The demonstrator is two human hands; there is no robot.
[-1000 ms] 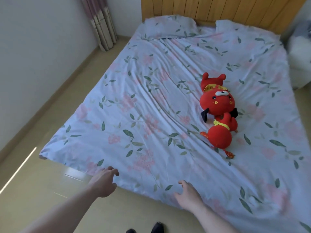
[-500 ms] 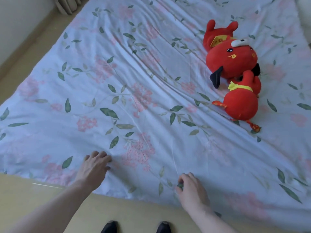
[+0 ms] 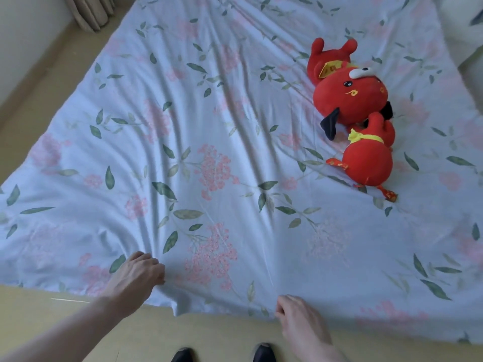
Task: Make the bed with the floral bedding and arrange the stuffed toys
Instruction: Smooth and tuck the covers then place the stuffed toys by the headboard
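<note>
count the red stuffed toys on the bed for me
2. The larger red stuffed toy lies on the floral cover's right side; the smaller red stuffed toy touches it on the near side. None seems hidden.

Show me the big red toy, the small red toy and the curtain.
big red toy [image 3: 350,97], head view, on its round face
small red toy [image 3: 367,163], head view, on its round belly
curtain [image 3: 90,10], head view, on its lower folds

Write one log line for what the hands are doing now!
left hand: grips floral sheet | right hand: pinches sheet edge | red stuffed toys: lying on sheet
</note>
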